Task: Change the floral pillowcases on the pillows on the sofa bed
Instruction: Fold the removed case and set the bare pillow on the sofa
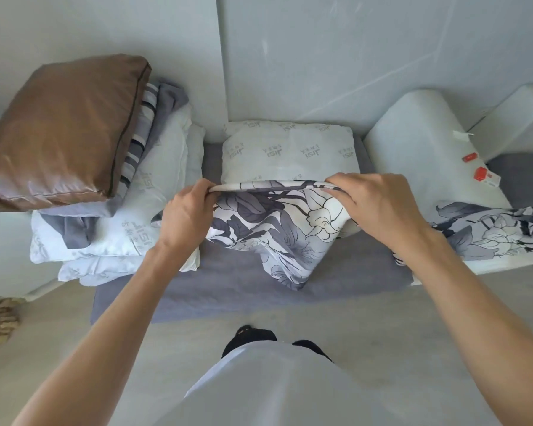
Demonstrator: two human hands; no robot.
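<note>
floral pillowcase (268,229) in white and grey-lilac, big outlined blooms and dark slate leaves, over a white pillow (290,152) stamped with repeating pale grey logos. off to the left, a shiny brown cushion (59,130) with darker piping, sitting on striped fabric (139,136) in grey, white and black, plus plain grey cloth (166,109) and more white logo-print pillows (154,192). grey-purple sheet (228,281) underneath, second floral piece (490,229) in the same greys draped on a plain white block (419,142) with small red tags (480,173), pale beige floor (366,327).
</note>
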